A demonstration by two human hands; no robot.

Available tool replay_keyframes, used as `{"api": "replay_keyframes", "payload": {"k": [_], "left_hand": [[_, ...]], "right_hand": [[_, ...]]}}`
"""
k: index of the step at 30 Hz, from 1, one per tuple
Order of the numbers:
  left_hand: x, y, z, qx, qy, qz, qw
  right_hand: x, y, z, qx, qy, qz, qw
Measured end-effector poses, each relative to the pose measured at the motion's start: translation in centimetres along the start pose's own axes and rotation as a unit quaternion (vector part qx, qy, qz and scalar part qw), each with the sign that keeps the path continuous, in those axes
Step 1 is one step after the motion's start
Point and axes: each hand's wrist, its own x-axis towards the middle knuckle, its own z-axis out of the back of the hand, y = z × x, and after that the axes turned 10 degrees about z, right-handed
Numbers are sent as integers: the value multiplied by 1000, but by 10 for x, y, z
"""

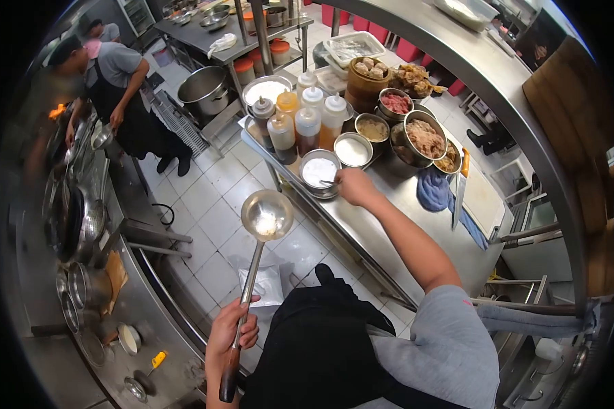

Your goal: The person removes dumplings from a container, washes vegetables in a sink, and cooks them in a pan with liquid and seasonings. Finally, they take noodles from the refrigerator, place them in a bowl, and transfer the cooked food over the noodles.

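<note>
While left fingers (250,326) hold 1 ladle (267,213), right fingers (342,178) hold 1 utensil (328,182).

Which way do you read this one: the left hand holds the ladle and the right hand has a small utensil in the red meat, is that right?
Not quite. The small utensil in the right hand is in the white powder, not the red meat; the head view shows it. The left hand does hold the ladle.
</note>
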Motion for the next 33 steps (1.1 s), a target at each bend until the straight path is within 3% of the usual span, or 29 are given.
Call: {"api": "replay_keyframes", "payload": {"k": [8,17,26,28,29,30,33], "left_hand": [[4,-3,-2,3,18,0,1000],[9,-11,-12,24,41,-12,999],[31,-8,-27,-10,46,-8,999],[38,-6,-35,-8,31,-13,999],[41,-5,-39,-10,25,-14,1000],[41,-3,-44,-23,21,-18,999],[40,6,-55,-60,17,-30,998]], "right_hand": [[-18,-18,39,169,-15,-101,980],[-29,-41,24,204,-46,-99,973],[-41,19,90,306,-3,-37,951],[-38,19,85,298,18,-2,954],[-34,21,84,111,-45,31,992],[-29,22,82,-78,-108,67,989],[-7,1,67,-86,-69,60,992]]}}
